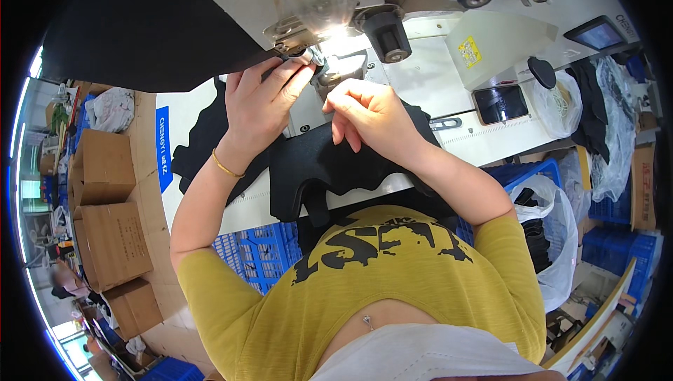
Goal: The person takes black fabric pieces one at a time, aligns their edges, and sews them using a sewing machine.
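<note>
Under the lit head of a sewing machine, my left hand reaches up with fingers closed at a small round metal part by the needle area. Whether that part is fixed to the machine I cannot tell. Close on its right, my right hand is curled, thumb and forefinger together beside the metal post; anything between them is too small to make out. Below both hands a black cut fabric piece drapes over the white table's front edge. Another black piece lies to the left, partly behind my left wrist.
A phone lies on the right of the machine bed, near a clear bag. Blue baskets stand below the table; one at right holds a plastic bag of black pieces. Cardboard boxes are stacked at left.
</note>
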`<state>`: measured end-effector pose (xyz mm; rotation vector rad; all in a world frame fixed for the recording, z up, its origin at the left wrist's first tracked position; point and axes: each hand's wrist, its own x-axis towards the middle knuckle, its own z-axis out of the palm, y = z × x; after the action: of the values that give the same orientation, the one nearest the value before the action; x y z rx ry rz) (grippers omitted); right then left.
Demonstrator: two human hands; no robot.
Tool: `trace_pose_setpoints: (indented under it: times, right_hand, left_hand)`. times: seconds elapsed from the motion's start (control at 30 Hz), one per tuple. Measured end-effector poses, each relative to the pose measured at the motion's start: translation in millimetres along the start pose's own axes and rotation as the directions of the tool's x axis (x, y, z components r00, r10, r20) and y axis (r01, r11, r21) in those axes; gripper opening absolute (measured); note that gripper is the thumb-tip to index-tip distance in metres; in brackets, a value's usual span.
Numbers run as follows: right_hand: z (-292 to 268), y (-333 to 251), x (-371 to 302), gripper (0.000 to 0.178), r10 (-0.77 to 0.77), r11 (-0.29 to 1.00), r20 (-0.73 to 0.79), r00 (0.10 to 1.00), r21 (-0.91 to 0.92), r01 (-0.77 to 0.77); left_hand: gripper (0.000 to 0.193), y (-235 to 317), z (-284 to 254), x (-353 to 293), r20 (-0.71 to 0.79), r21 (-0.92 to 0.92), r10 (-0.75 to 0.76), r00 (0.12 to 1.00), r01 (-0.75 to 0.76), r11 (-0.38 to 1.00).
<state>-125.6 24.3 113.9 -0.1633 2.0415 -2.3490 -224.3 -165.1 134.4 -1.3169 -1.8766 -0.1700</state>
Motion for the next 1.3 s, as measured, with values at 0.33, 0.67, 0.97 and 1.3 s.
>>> trace_pose_setpoints:
  times: [0.33,0.67,0.97,1.3]
  right_hand:
    - [-5,-3,-9,0.021,0.006,0.998,-0.002,1.000,-0.057,-0.006]
    - [-50,9,-60,0.041,-0.244,0.196,-0.102,0.964,-0.979,-0.054]
    - [-59,21,-61,0.054,-0.244,0.139,-0.127,0.961,-0.986,-0.095]
    - [-52,34,-64,0.054,-0.438,0.198,-0.102,0.893,-0.980,-0.015]
  left_hand:
    - [0.038,-5,8,-2,-0.006,-0.013,-0.027,1.000,0.027,1.000]
    - [0.029,-46,41,-57,0.599,-0.677,-0.716,0.359,0.705,-0.213]
    - [0.038,-57,-63,-32,0.533,-0.108,-0.804,0.266,0.963,0.247]
    - [0.039,79,-42,-32,0.243,-0.329,-0.063,0.968,0.143,0.933]
